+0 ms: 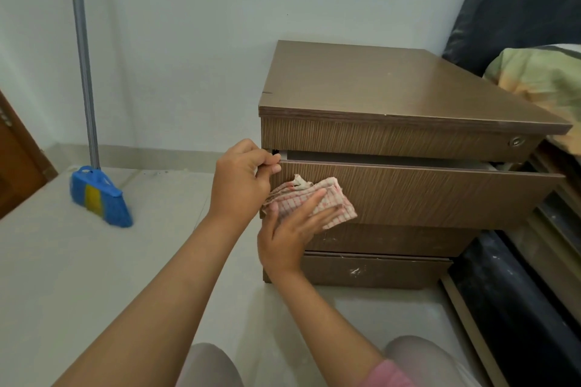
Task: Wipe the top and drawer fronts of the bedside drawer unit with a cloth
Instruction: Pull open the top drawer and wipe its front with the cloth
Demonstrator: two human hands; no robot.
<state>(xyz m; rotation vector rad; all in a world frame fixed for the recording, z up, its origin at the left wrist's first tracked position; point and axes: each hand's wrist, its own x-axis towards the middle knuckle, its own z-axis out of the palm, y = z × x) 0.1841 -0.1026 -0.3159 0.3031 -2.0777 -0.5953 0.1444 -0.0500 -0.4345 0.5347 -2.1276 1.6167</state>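
Note:
A brown wooden bedside drawer unit point(393, 88) stands against the wall beside a bed. Its second drawer point(440, 195) is pulled partly out. My left hand point(243, 179) grips the top left corner of that drawer front, fingers curled over its edge. My right hand point(292, 229) presses a crumpled red-and-white checked cloth point(330, 198) flat against the left part of the same drawer front, fingers straight. Two lower drawer fronts point(377, 270) below it are closed and show white marks.
A blue broom point(97, 195) with a grey handle leans on the wall to the left. A bed with a dark frame point(518, 308) and a green pillow point(540, 78) borders the unit on the right. My knees point(418, 358) are on the pale tiled floor.

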